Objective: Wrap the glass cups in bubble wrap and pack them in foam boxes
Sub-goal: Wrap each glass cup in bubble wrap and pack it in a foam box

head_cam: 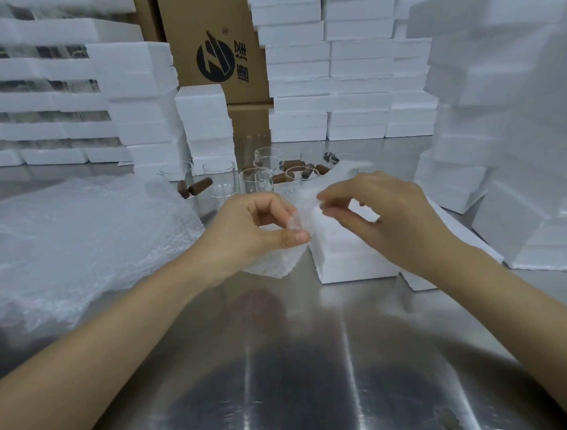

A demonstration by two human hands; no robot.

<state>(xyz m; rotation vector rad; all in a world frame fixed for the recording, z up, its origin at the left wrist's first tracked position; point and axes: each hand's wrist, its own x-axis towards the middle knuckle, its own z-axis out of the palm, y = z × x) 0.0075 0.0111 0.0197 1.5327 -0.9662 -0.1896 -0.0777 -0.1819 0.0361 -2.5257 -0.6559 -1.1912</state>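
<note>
Left hand (pixel 256 229) & right hand (pixel 384 216) each pinched the bubble wrap sheet (pixel 275 264) just above the tabletop (pixel 282 346). Sheet looked light, floppy: hold by edges. The glass cups (pixel 255 180) stood behind it, prob. fragile & slick; grasp round the body.

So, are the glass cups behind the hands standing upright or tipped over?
Upright: the glass cups stand on the table, open rims up. The brown cylinders beside them lie on their sides.
</note>
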